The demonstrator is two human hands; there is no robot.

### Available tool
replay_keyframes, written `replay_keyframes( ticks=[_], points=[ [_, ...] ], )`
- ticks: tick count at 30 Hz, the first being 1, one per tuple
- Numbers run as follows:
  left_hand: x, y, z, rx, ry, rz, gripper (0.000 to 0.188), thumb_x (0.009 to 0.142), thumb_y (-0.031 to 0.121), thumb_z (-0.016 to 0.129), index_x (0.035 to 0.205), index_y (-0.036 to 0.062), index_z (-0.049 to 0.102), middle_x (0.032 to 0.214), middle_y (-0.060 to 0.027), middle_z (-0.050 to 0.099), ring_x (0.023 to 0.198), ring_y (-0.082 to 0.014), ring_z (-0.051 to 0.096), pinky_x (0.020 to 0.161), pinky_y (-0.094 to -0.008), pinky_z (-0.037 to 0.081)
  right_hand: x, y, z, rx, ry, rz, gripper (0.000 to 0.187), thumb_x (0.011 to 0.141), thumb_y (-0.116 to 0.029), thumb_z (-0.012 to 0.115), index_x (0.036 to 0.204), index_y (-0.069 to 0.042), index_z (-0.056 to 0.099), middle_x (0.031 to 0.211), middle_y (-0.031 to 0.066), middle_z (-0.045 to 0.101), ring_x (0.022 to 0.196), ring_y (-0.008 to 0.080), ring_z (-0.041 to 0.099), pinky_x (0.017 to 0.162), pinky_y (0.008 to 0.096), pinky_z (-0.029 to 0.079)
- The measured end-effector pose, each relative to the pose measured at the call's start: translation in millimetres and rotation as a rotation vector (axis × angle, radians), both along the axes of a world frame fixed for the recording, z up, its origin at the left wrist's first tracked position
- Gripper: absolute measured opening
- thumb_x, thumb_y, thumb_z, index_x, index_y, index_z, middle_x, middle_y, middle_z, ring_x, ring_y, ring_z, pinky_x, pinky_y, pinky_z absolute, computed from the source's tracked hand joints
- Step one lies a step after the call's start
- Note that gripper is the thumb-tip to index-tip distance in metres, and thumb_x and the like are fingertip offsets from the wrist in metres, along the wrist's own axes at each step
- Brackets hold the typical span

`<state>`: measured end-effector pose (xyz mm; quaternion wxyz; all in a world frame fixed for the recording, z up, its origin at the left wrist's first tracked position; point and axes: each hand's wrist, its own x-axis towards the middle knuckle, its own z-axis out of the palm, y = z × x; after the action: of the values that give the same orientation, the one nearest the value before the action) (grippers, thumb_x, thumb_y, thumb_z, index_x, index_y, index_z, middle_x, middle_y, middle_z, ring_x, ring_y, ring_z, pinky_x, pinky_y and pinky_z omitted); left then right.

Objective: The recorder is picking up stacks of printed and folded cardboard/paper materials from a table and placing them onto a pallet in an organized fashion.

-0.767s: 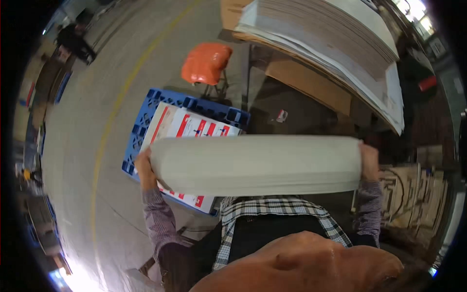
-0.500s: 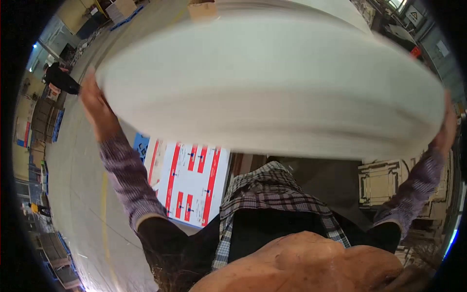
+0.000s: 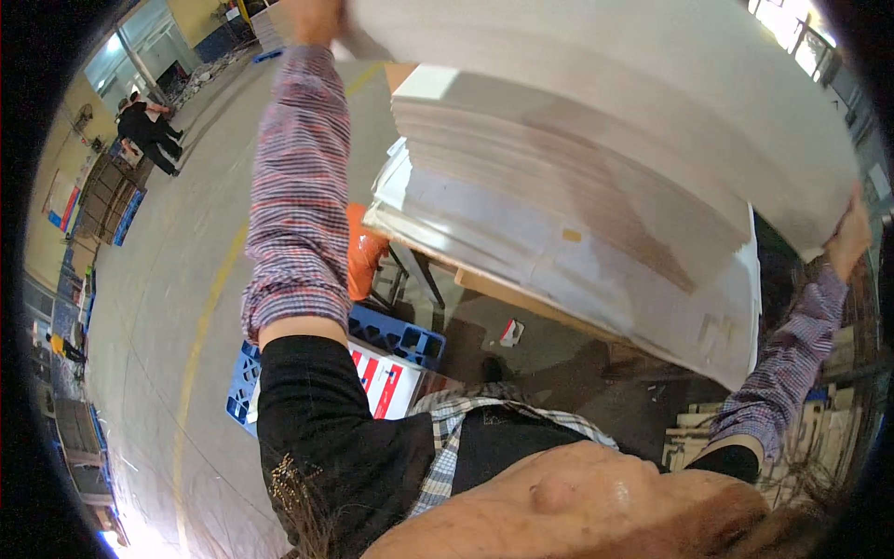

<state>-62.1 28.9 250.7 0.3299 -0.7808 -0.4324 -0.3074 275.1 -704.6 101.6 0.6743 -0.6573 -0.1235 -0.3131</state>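
The top edge cuts off the board [image 3: 596, 61] and left hand [image 3: 313, 19]; the right hand [image 3: 849, 235] is blurred. The board hides part of the stack [image 3: 559, 158], the left sleeve [image 3: 298, 186] part of the orange seat [image 3: 365, 259]; a far yellow shape [image 3: 65, 348] is too small to tell

White sheets [image 3: 605, 65], checked purplish sleeves [image 3: 300, 186]

I watch through left fisheye of head-worn pair: view faces down and forward, close above raised sleeves [image 3: 300, 186], reaching out to floor [image 3: 140, 307] well beyond.
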Motion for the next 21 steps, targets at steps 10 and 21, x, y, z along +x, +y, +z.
replay_keyframes(
  ticks=[10, 21],
  points=[
    [137.2, 6.5, -208.6, -0.859, -0.183, -0.419, 0.055, 0.082, 0.045, 0.048, 0.1, -0.0045, 0.064, 0.108, -0.0266, 0.06, 0.104, -0.0416, 0.056, 0.089, -0.0436, 0.044, 47.5, 72.8, -95.8, -0.982, 0.364, -0.207, 0.058, 0.089, -0.048, 0.049, 0.076, 0.008, 0.057, 0.071, 0.02, 0.056, 0.063, 0.0285, 0.052, 0.064, 0.0413, 0.041],
    [87.5, -0.3, -291.8, -0.534, -0.903, -0.84, 0.028, 0.085, 0.026, 0.056, 0.083, -0.0004, 0.064, 0.08, -0.0183, 0.062, 0.076, -0.0308, 0.059, 0.068, -0.0368, 0.046, -4.1, 28.7, -156.8, -0.666, 0.395, -0.002, 0.056, 0.096, -0.044, 0.039, 0.125, 0.003, 0.048, 0.129, 0.017, 0.048, 0.117, 0.0323, 0.047, 0.097, 0.0407, 0.035]
  ],
)
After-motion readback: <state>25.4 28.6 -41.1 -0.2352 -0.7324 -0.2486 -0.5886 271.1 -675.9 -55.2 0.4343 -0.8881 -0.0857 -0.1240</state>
